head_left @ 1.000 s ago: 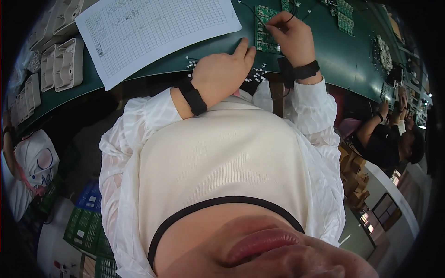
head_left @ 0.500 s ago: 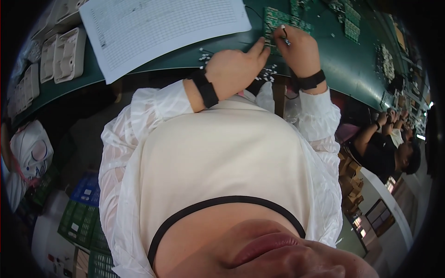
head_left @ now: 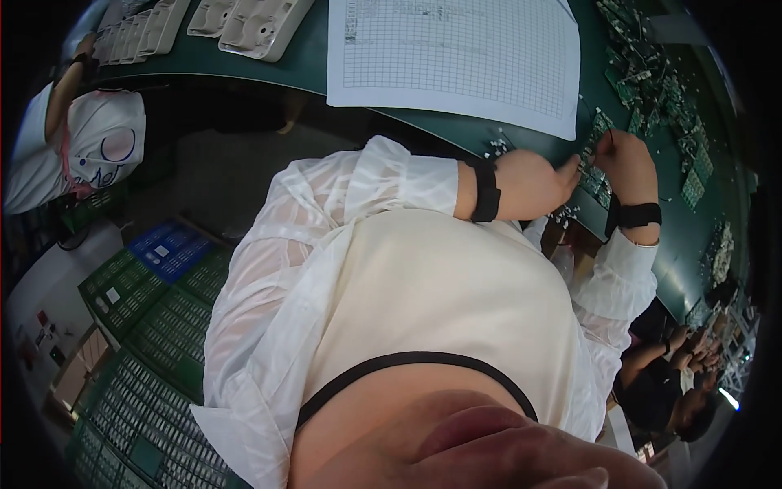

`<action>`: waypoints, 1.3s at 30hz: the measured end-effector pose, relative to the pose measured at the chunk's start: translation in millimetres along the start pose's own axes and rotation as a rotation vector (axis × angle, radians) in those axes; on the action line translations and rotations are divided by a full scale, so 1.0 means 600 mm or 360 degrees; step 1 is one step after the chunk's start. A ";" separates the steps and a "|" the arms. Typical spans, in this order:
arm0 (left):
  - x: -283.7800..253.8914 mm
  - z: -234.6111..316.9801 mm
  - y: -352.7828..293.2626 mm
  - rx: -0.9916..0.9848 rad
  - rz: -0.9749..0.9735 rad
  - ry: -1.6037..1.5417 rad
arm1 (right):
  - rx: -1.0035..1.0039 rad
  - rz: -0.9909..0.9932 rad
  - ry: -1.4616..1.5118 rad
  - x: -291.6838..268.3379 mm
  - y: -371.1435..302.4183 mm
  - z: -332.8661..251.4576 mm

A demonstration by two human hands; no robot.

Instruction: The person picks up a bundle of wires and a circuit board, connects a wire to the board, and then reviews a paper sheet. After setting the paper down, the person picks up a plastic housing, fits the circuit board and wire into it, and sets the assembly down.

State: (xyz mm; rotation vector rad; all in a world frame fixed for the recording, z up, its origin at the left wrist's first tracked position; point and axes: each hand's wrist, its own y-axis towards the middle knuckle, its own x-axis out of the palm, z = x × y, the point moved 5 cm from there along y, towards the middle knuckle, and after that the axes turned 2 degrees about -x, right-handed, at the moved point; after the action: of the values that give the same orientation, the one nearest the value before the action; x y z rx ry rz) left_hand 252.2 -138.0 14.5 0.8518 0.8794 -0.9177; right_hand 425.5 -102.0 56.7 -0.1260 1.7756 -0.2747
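Note:
A green circuit board panel (head_left: 597, 187) lies on the table between my hands. My left hand (head_left: 529, 181) is beside its left edge, fingers stretched out and their tips against the board. Over the board's far part is my right hand (head_left: 634, 167), with thumb and fingers pinched together and pointing down. Whatever is between those fingertips is too small and too hidden to make out. Short wire leads with white connectors lie near my left hand, one cluster (head_left: 498, 145) beyond its wrist and another (head_left: 564, 216) at the table's near edge.
A gridded paper sheet (head_left: 456, 69) covers the table beyond my left forearm. White plastic housings (head_left: 265, 31) stand at the far left. Many green boards (head_left: 643, 90) are heaped at the far right. Green crates (head_left: 159, 326) are stacked to my left; other people sit at both sides.
The whole view has swung left, so table and hands appear farther right. The dark lead that showed at my right fingertips is no longer visible. Both hands stay at the board.

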 end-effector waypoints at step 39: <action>-0.118 -0.031 -0.042 0.0056 0.0691 -0.1137 | -0.0241 0.0244 0.0969 0.005 -0.173 -0.125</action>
State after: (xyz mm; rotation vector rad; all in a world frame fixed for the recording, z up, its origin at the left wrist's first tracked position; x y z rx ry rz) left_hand 200.9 -109.9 64.7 0.6347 0.0527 -0.7676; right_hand 345.2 -194.4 95.3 -0.0107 2.3983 -0.0652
